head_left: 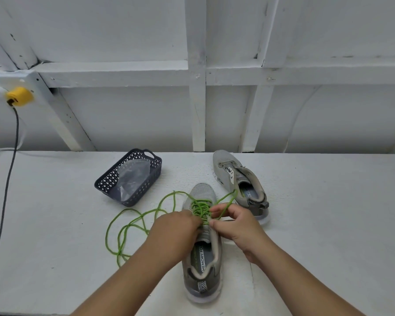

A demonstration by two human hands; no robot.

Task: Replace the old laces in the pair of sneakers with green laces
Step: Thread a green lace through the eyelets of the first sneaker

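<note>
You are steadying near grey mesh sneaker (202, 254) heel-toward-you, so eyelets face up. Left hand (177, 229) pinching green cord lace (200, 208) at tongue; right hand (234, 224) gripping other lace end beside it. Slack looping left of sneaker. Second grey sneaker (240, 183), unlaced, lying beyond-right; dark perforated plastic basket (129, 177) beyond-left.

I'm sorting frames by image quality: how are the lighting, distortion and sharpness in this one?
Head view: soft, even light, with only faint shadows beside the near sneaker; wide-angle lens bows the table edge and wall beams; the green lace reads crisply, the left hand and right hand are slightly soft; no glare.
</note>
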